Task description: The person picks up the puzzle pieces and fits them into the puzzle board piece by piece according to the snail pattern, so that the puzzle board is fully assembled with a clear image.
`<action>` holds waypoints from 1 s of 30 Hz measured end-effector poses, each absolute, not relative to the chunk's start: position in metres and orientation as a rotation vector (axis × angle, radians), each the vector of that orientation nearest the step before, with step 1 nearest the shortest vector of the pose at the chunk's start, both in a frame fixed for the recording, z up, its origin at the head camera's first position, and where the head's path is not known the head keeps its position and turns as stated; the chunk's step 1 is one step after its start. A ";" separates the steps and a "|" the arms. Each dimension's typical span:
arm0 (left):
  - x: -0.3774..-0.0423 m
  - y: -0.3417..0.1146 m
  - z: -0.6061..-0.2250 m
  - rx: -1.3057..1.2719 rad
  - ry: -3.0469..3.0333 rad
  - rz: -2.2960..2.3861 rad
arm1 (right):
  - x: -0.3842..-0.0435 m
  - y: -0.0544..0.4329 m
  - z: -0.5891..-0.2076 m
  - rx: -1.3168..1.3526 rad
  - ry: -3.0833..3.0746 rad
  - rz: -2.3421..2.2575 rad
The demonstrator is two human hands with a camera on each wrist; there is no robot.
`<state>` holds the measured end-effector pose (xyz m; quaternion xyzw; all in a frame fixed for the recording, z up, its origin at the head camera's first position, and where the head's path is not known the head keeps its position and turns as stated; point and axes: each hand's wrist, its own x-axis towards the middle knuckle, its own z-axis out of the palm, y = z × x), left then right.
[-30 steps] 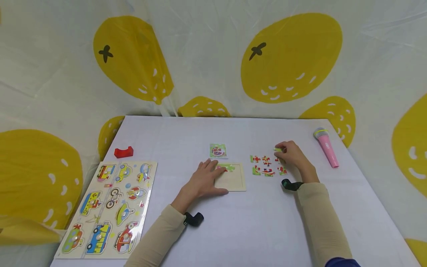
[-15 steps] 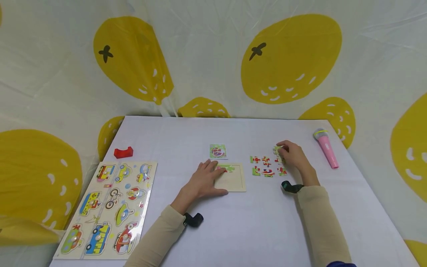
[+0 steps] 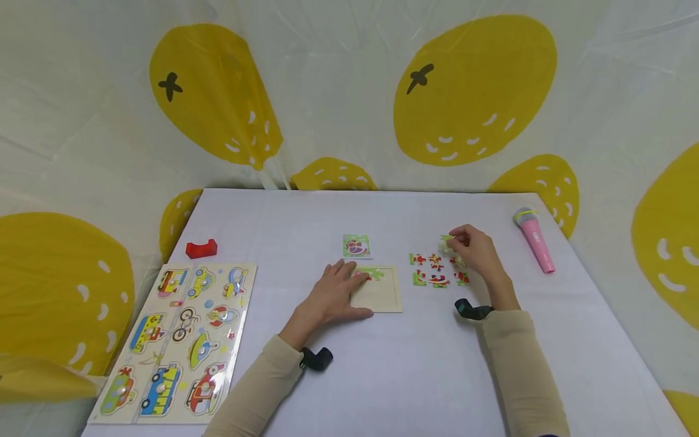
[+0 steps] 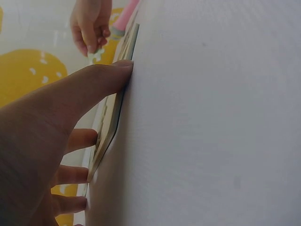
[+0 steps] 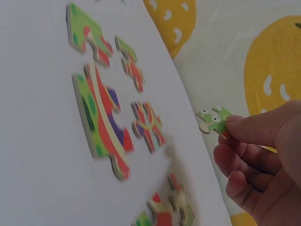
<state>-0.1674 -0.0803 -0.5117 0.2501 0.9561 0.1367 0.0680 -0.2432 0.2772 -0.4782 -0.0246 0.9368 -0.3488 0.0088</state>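
My left hand (image 3: 334, 292) lies over the left side of a small wooden puzzle tray (image 3: 382, 298), fingers spread. In the left wrist view its thumb (image 4: 123, 70) presses the tray's near edge, with the other fingertips along the left side. Green puzzle pieces (image 3: 375, 275) lie along the tray's top, partly hidden by the fingers. My right hand (image 3: 476, 254) pinches a green jigsaw piece (image 5: 214, 121) between thumb and forefinger, raised over the table. Below it, to the tray's right, several loose pieces (image 3: 438, 281) in red, green and purple lie in two rows.
A small picture card (image 3: 357, 246) lies just behind the tray. At far right is a pink toy microphone (image 3: 535, 243). On the left are a large peg puzzle board (image 3: 180, 346) with vehicles and a red block (image 3: 201, 249). A lemon-print sheet (image 3: 338, 91) hangs behind the table.
The right hand has lifted the green jigsaw piece and moved slightly left with it, uncovering more of the loose pieces. The left hand stays on the tray.
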 end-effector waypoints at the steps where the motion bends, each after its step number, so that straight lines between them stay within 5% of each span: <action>1: -0.168 -0.080 -0.512 0.754 2.883 0.412 | -0.242 0.274 -0.477 -0.075 2.917 -1.096; 30: -0.167 -0.079 -0.508 0.740 2.868 0.405 | -0.214 0.187 -0.482 -0.441 2.789 -1.137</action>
